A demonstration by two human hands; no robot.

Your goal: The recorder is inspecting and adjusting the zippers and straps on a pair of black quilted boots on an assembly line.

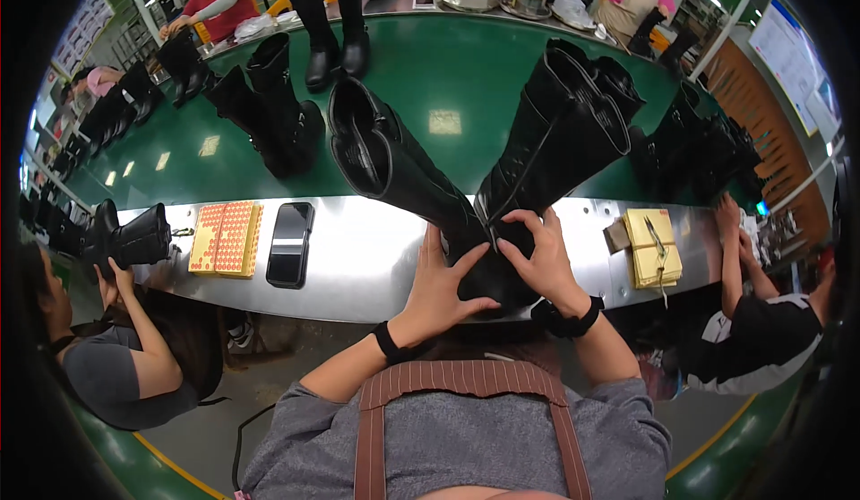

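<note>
Two tall black boots lean apart in a V before me, the left boot (417, 173) and the right boot (564, 133), their shaft openings facing up. Their lower parts come together at the steel edge of the bench. My left hand (439, 285) is wrapped about the lower left boot, thumb and forefinger reaching toward the middle. Close by, my right hand (544, 262) grips the lower right boot, its thumb and forefinger bent together where the boots meet. Whether a small part is pinched there I cannot make out.
A phone (290, 245) and a bundle of red-dotted cards (226, 238) lie to the left. A yellow card stack (652, 247) with a metal tool lies right. More boots (273, 106) stand on the green belt (412, 43). Co-workers sit on both sides.
</note>
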